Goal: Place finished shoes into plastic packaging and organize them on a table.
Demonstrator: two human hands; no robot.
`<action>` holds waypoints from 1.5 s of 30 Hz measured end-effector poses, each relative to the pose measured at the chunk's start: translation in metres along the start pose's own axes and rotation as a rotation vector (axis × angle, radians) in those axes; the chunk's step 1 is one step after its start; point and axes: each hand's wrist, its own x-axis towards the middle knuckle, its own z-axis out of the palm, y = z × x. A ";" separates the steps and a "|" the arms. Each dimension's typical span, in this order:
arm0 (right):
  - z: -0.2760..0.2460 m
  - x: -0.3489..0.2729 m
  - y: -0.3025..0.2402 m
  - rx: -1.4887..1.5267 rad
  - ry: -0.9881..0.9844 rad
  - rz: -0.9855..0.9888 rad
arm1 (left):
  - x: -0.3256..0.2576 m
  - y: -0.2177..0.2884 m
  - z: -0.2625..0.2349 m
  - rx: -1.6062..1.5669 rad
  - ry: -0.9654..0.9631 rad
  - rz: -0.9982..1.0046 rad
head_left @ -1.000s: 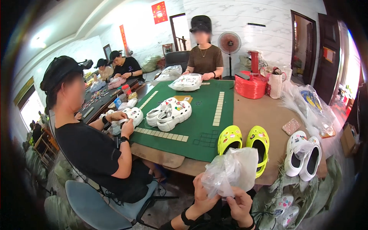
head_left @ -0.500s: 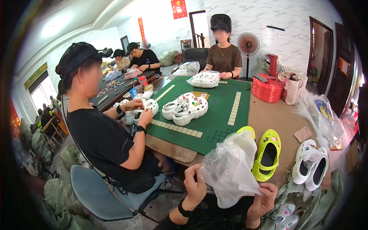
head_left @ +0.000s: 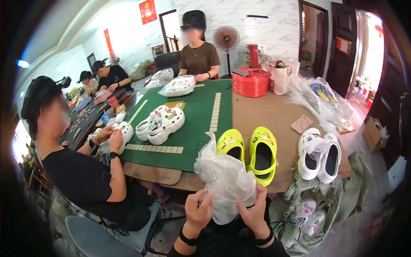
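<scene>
A crumpled, translucent plastic bag (head_left: 224, 175) hangs between my two hands in front of my body. My left hand (head_left: 198, 209) is closed on the bag's left side, fingers bent and thumb up. On the opposite side my right hand (head_left: 254, 213) pinches the bag's edge between thumb and fingers. Just beyond the bag, a pair of lime-green clogs with colourful charms stands on the table; the right clog (head_left: 263, 156) shows whole, while the bag partly hides the left clog (head_left: 231, 142). Whether anything is inside the bag, I cannot tell.
White clogs (head_left: 160, 124) stand on the green mat (head_left: 201, 109). Another white pair (head_left: 319, 156) and a phone (head_left: 302, 124) lie to the right, with a red twine roll (head_left: 251, 83) behind. A co-worker (head_left: 81, 171) handles clogs at left; another (head_left: 199, 58) holds a bagged pair.
My view has turned right, so the scene shifts left. My hands have come closer together on the bag, and more of the lime-green left clog now shows.
</scene>
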 end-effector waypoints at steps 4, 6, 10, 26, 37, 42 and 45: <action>-0.018 0.002 0.028 0.155 0.021 0.201 | -0.003 0.006 0.004 -0.007 -0.093 0.048; -0.017 0.003 0.047 0.418 0.104 0.303 | -0.004 0.006 0.004 0.066 -0.061 -0.009; -0.012 0.005 0.050 0.894 0.344 0.337 | 0.002 0.011 0.010 -0.053 0.053 -0.447; 0.015 0.000 0.022 -0.072 0.260 -0.138 | -0.004 -0.010 -0.016 -0.462 0.362 -0.878; 0.052 0.020 0.007 -0.366 -0.925 -0.427 | -0.004 -0.007 -0.042 -0.574 -0.247 -0.148; 0.073 0.014 0.058 -0.561 -0.551 -0.797 | -0.012 -0.007 -0.054 -0.436 -0.133 -0.037; 0.073 0.054 0.015 -0.629 -0.524 -0.492 | -0.022 -0.009 -0.075 -0.168 0.134 -0.159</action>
